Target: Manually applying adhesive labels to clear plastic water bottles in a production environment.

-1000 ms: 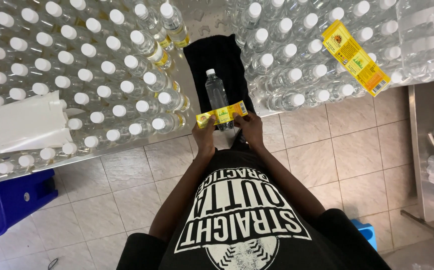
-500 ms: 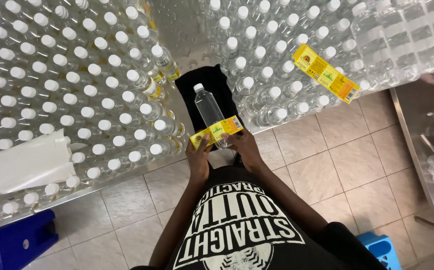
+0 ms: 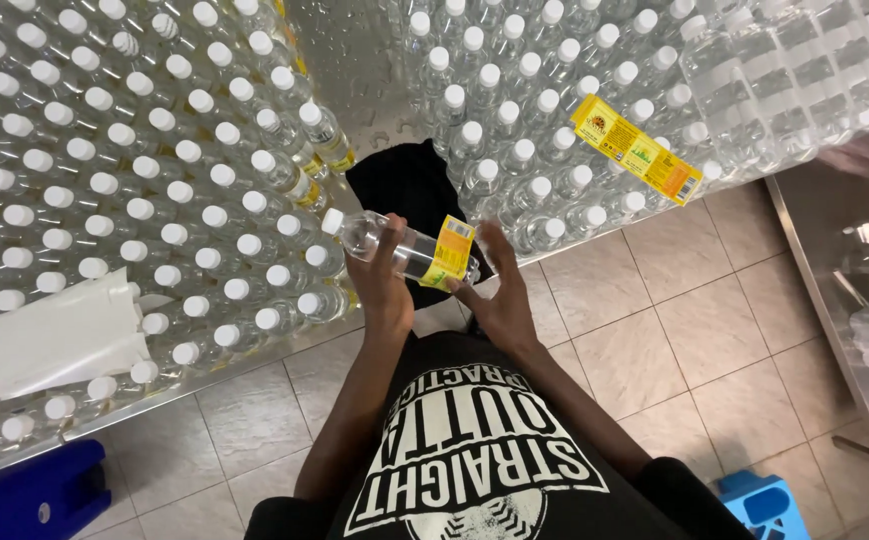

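Over black cloth (image 3: 405,185), clear bottle (image 3: 385,240), yellow-labelled.

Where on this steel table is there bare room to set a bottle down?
Only the black cloth and the wet steel lane beyond it, between the two bottle fields. Left bottles and right bottles stand packed cap to cap.
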